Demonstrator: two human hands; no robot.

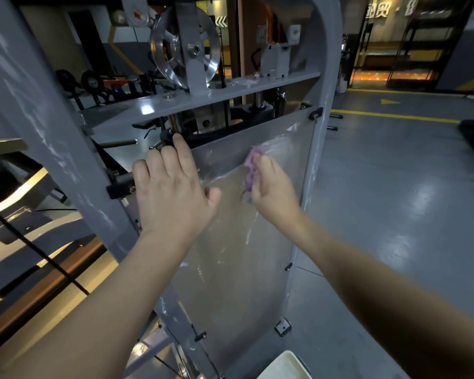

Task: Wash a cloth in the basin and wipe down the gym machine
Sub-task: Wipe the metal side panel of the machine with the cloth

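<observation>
The purple cloth (250,170) is bunched in the right hand (274,187), which grips it against the machine's clear panel (230,269) near its top edge. The left hand (170,192) lies flat, fingers straight, on the panel's upper left corner beside the grey frame (66,160). 1 pale basin (285,366) sits on the floor below.

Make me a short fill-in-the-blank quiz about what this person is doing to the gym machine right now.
1. The right hand presses a ____ cloth against the clear panel.
2. The left hand lies ____ on the panel's upper left part, fingers straight.
3. Above the panel, a metal ____ wheel sits in the grey frame.
4. The white basin stands on the ____ below.

Missing words: purple; flat; pulley; floor
</observation>
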